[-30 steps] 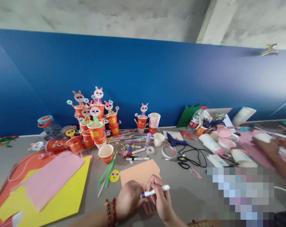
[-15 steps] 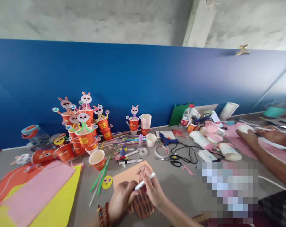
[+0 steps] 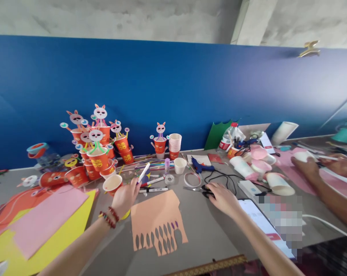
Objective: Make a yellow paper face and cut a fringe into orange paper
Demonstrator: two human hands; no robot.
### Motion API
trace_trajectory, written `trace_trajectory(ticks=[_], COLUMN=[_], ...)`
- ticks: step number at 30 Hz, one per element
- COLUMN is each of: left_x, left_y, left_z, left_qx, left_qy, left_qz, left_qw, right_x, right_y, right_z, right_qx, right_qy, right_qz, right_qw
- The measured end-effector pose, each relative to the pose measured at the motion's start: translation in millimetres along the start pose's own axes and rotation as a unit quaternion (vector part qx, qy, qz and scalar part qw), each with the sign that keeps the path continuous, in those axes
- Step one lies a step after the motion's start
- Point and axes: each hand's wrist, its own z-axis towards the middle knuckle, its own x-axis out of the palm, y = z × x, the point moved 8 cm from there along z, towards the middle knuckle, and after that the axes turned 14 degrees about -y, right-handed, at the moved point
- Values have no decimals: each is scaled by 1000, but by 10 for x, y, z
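The left hand (image 3: 124,197), left of the frame's centre, is closed around a white marker (image 3: 143,172) whose tip points up and right. The right hand (image 3: 223,197), right of centre, lies on the black-handled scissors (image 3: 198,188) with fingers curled over the handles. Between the hands, on the grey table (image 3: 208,230), lies the peach paper (image 3: 157,222) with leaf-shaped cutouts along its lower edge. An orange cup (image 3: 112,184) stands just beside the left hand.

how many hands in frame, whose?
4. The wearer's left hand holds a marker; right hand rests on the scissors. A co-worker's two hands are far right.
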Motion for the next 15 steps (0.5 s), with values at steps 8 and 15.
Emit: trace_trajectory(ticks=[8,15], left_x=[174,63], left_y=[21,-372], left_z=[104,-201], left_qx=[-25,80], left_qy=[58,54], left_qz=[94,12], left_qw=[994,995], right_x=[62,-192], right_y=[95,-39], right_z=[192,40], right_qx=[-73,-33], right_qy=[64,36], right_qz=[-30,30], right_qw=[995,998])
